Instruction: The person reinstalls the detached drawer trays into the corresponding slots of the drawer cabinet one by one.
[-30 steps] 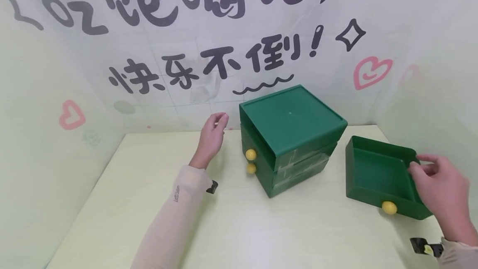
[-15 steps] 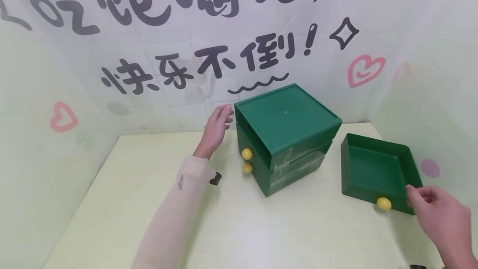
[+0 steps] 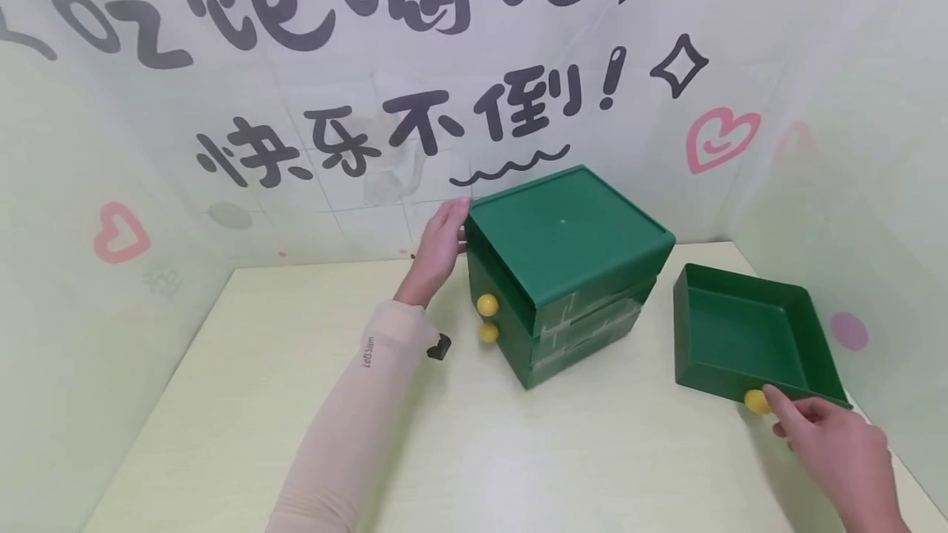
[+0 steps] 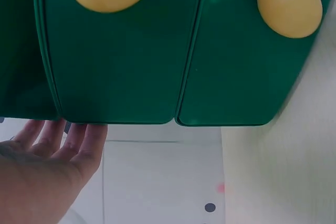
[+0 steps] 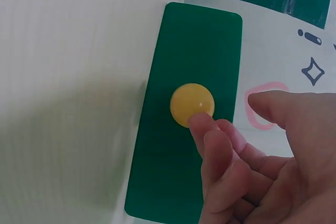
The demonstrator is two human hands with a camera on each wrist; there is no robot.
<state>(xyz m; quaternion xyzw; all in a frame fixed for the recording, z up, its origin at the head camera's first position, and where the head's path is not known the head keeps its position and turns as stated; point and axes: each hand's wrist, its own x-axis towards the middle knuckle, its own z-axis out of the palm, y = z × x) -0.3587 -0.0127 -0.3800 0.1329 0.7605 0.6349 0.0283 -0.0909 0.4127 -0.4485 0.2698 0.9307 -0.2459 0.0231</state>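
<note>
A green drawer cabinet stands on the table with an open slot at its top level. Two yellow knobs sit on the drawer fronts below that slot. My left hand rests against the cabinet's left side, its extended fingers at the side edge in the left wrist view. To the right lies a loose green drawer, with its own yellow knob on the front. My right hand is at this knob, a fingertip overlapping it in the right wrist view while the thumb stands apart.
The pale table reaches back to a white wall with black lettering and pink hearts. Side walls flank it left and right. Clear tape runs over the cabinet's right side.
My left hand has moved right and onto the cabinet's side. My right hand has moved from the loose drawer's right side down and left to its knob. The view has shifted slightly.
</note>
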